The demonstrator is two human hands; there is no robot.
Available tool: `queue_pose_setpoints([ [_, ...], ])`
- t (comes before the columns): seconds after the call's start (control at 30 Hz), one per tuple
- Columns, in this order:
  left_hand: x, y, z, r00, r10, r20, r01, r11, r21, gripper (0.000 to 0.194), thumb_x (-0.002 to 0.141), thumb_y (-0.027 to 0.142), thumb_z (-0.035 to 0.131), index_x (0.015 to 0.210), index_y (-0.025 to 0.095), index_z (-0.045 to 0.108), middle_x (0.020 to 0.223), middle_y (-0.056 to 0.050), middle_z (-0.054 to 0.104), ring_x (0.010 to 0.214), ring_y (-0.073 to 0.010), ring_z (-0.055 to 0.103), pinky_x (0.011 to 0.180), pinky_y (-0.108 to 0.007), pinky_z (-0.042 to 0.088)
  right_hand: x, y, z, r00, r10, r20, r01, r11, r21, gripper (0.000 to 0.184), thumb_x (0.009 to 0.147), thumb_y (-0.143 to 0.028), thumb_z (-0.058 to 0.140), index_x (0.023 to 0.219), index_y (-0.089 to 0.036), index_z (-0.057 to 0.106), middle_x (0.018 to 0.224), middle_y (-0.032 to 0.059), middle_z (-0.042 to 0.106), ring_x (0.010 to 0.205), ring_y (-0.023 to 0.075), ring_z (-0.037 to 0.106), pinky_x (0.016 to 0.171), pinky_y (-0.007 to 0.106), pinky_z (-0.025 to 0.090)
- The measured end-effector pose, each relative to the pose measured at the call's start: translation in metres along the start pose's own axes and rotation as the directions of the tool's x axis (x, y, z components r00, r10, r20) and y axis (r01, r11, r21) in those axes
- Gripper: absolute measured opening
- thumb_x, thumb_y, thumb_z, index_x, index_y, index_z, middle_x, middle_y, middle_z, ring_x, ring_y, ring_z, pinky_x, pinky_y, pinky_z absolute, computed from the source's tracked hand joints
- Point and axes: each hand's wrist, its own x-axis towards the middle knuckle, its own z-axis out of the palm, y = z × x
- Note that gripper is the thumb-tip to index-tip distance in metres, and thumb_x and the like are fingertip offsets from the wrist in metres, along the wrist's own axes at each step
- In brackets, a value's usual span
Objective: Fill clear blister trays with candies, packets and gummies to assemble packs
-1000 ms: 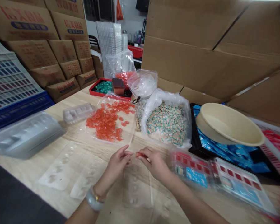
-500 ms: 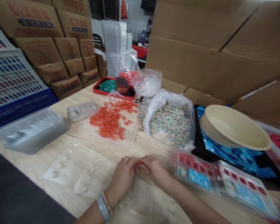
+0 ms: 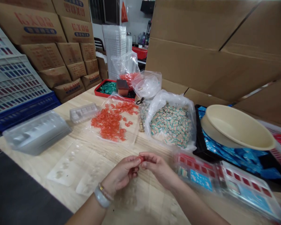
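My left hand (image 3: 125,172) and my right hand (image 3: 156,167) meet over the near part of the table. Between their fingertips is a small red piece (image 3: 141,158), pinched from both sides; its exact kind is too small to make out. Beneath and around the hands lie clear plastic trays (image 3: 90,182) with moulded hollows, hard to see against the wood. Beyond them, many loose red-orange pieces (image 3: 109,125) are spread on a clear plastic sheet. To the right of my right hand are filled clear packs (image 3: 196,175) with red squares and blue printed parts.
An open bag of striped small packets (image 3: 170,125) stands behind the hands. A cream basin (image 3: 236,128) rests on a black crate of blue packets (image 3: 215,148). Stacked clear trays (image 3: 37,132) sit at left; a red tray (image 3: 99,93) is at the back. Cardboard boxes (image 3: 39,56) rise behind.
Both hands have lifted slightly and turned so the fingertips point together, with the red piece now plainly visible between them. The view has shifted a little.
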Motion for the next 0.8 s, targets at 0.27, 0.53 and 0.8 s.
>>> queue_pose_setpoints([
  [0.27, -0.002, -0.007, -0.004, 0.977, 0.212, 0.004, -0.206, 0.943, 0.263, 0.021, 0.069, 0.033, 0.062, 0.073, 0.013, 0.059, 0.061, 0.002, 0.054, 0.056, -0.0078, 0.043, 0.055, -0.020, 0.028, 0.001, -0.008, -0.005, 0.913, 0.344, 0.221, -0.407, 0.815, 0.413, 0.019, 0.058, -0.013, 0.070, 0.074, -0.013, 0.060, 0.059, -0.0018, 0.060, 0.049, 0.0064, 0.053, 0.052, 0.020, 0.039],
  [0.53, -0.009, 0.003, -0.012, 0.973, 0.157, 0.168, -0.217, 0.868, 0.446, 0.021, 0.068, 0.033, 0.062, 0.068, 0.012, 0.059, 0.059, 0.003, 0.051, 0.056, -0.0081, 0.040, 0.054, -0.020, 0.028, -0.005, 0.002, -0.005, 0.862, 0.376, 0.340, -0.490, 0.791, 0.367, 0.015, 0.058, -0.012, 0.064, 0.069, -0.014, 0.054, 0.049, -0.0041, 0.054, 0.042, 0.0057, 0.047, 0.048, 0.020, 0.034],
  [0.8, -0.019, -0.021, -0.010, 0.995, -0.020, 0.096, 0.003, 0.985, 0.173, 0.028, 0.071, 0.040, 0.059, 0.072, 0.012, 0.055, 0.057, 0.003, 0.045, 0.050, -0.0060, 0.037, 0.048, -0.019, 0.026, -0.022, 0.010, 0.015, 0.993, 0.120, 0.005, -0.120, 0.990, 0.067, 0.021, 0.064, -0.024, 0.065, 0.081, -0.019, 0.053, 0.068, -0.0024, 0.054, 0.053, 0.0079, 0.049, 0.049, 0.021, 0.034],
])
